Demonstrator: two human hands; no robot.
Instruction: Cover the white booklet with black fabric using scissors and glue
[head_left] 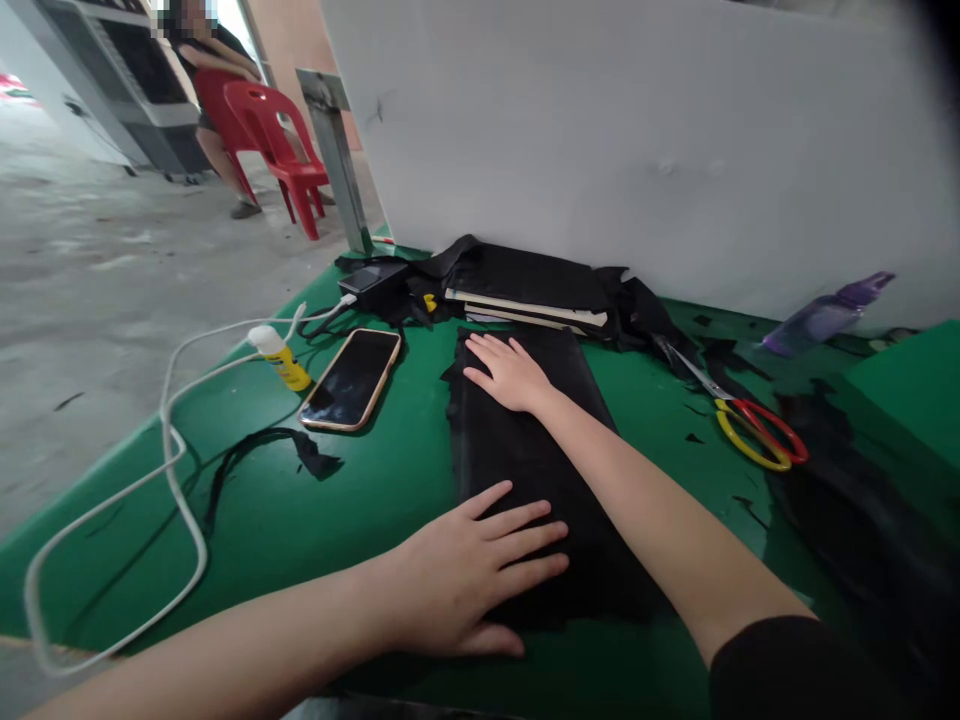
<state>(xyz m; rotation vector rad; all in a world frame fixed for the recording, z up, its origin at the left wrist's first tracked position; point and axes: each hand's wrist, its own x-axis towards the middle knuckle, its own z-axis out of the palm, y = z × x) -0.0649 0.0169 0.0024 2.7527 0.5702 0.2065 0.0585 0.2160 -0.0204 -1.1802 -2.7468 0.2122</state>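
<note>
A long black sheet (517, 450), perhaps fabric, lies flat on the green tabletop (390, 540) in front of me. My left hand (480, 570) rests palm down on its near part, fingers spread. Farther up, my right hand (510, 372) presses flat near the sheet's far end, its fingers stretched out. Neither hand holds anything. Along its left side the sheet has a ragged edge. Just beyond it is a stack of black-covered boards or books (525, 285) with pale edges showing.
Left of the sheet are a phone (352, 380), a yellow glue stick (279, 358), a white cable (169, 430) and a black scrap (262, 445). To the right lie scissors (750, 420), a purple bottle (829, 315) and black scraps. A person sits by red chairs (277, 130) behind.
</note>
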